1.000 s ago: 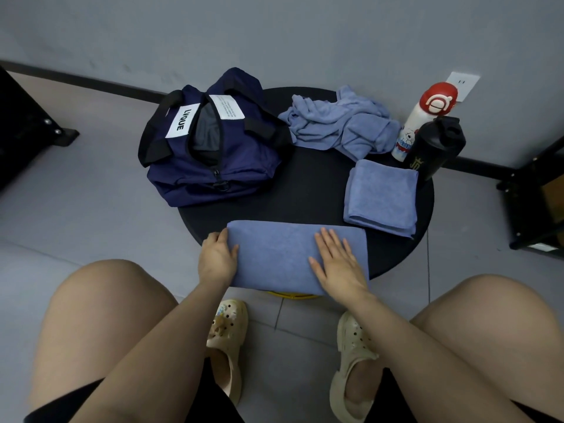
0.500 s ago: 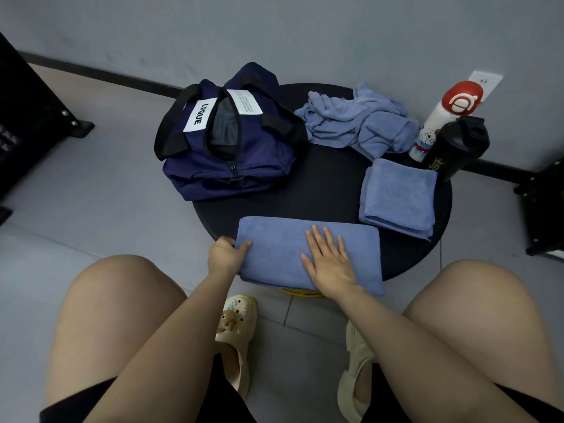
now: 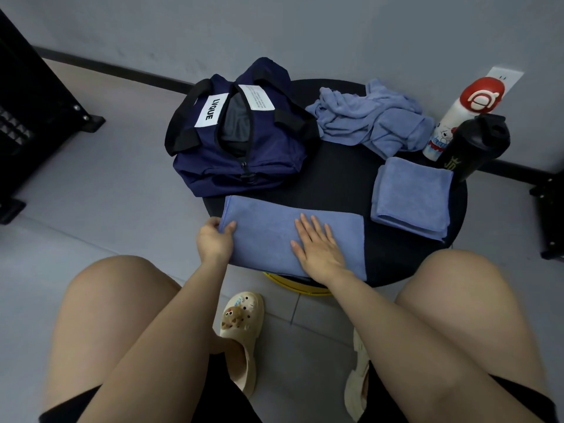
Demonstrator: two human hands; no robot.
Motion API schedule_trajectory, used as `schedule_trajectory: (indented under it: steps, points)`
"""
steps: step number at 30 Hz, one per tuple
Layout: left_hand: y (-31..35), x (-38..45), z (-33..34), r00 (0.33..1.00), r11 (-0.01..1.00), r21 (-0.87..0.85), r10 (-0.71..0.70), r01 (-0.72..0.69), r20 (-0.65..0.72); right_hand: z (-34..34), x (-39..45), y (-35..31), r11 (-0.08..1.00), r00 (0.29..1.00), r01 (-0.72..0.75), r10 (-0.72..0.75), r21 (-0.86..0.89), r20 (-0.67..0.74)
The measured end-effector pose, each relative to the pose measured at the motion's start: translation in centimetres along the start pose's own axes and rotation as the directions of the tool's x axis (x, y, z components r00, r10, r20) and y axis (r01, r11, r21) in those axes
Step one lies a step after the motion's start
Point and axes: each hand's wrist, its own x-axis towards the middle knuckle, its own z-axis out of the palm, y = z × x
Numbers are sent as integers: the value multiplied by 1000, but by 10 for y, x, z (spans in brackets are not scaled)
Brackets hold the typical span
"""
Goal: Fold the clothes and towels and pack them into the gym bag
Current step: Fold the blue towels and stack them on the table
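We pinch the towel [image 3: 274, 236] at its left edge with the left hand [image 3: 213, 239], fingers curled round the cloth, while the right hand [image 3: 317, 248] lies flat and open on its middle. Best to carry that edge over and match corners. The towel is blue, smooth, just in front of the bag [image 3: 238, 138] on the surface [image 3: 338, 175].
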Motion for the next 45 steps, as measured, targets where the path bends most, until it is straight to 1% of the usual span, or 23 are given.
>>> schedule_trajectory:
  steps: [4, 7, 10, 12, 13, 14, 15, 17, 19, 21, 22, 24, 25, 27, 29, 31, 33, 36, 39, 42, 45]
  points:
    - [-1, 3, -6, 999, 999, 17, -28, 28, -19, 1, -13, 12, 993, 991, -122, 121, -10, -58]
    - [7, -3, -2, 1000, 1000, -12, 11, -11, -2, 0, -17, 20, 994, 995, -103, 103, -21, -17]
    - [21, -14, 5, 996, 995, -43, 89, -88, 26, -4, -13, 24, 997, 996, -75, 75, -12, 50]
    - [28, -24, 10, 989, 988, -68, 140, -136, 51, -9, -13, 25, 997, 996, -71, 68, 36, 57]
    - [30, -29, 13, 984, 984, -75, 166, -161, 71, -11, -13, 24, 993, 997, -71, 68, 95, 36]
    - [32, -35, 16, 976, 979, -78, 195, -188, 96, -13, -14, 21, 979, 997, -74, 76, 192, -2]
    - [34, -40, 19, 966, 973, -68, 226, -219, 126, -16, -15, 17, 944, 994, -77, 98, 321, -48]
    - [38, -50, 26, 938, 955, -3, 291, -295, 189, -23, -15, 7, 805, 974, -99, 198, 584, -107]
    - [41, -58, 34, 908, 932, 38, 342, -361, 241, -35, -9, -5, 622, 950, -146, 305, 769, -66]
    - [43, -65, 41, 876, 908, 37, 390, -417, 285, -46, 0, -13, 448, 933, -174, 360, 877, 1]
    - [44, -68, 44, 855, 896, 31, 412, -443, 314, -50, 4, -16, 387, 925, -183, 378, 904, 25]
    - [43, -75, 48, 805, 871, 20, 445, -491, 391, -52, 9, -18, 311, 903, -208, 426, 927, 60]
    - [42, -77, 49, 779, 855, 19, 462, -518, 424, -51, 11, -18, 289, 886, -226, 458, 930, 73]
    - [37, -79, 51, 724, 800, 54, 511, -598, 463, -50, 14, -14, 292, 852, -266, 517, 919, 82]
    - [27, -78, 52, 690, 688, 234, 516, -687, 509, -49, 13, -9, 357, 836, -285, 546, 889, 49]
    - [15, -75, 53, 680, 577, 389, 467, -719, 565, -50, 9, -6, 428, 823, -291, 568, 856, -4]
    - [8, -71, 53, 677, 527, 445, 419, -724, 605, -52, 4, -2, 456, 812, -288, 582, 842, -38]
    - [8, -73, 59, 631, 457, 448, 427, -768, 648, -55, -2, 6, 479, 801, -292, 595, 828, -62]
    - [11, -78, 68, 578, 398, 426, 460, -813, 674, -57, -5, 19, 463, 790, -298, 610, 835, -56]
    - [16, -86, 79, 563, 398, 407, 465, -822, 683, -61, -8, 29, 451, 785, -303, 618, 840, -49]
    - [21, -94, 91, 554, 408, 390, 456, -826, 696, -64, -14, 38, 454, 759, -309, 647, 836, -71]
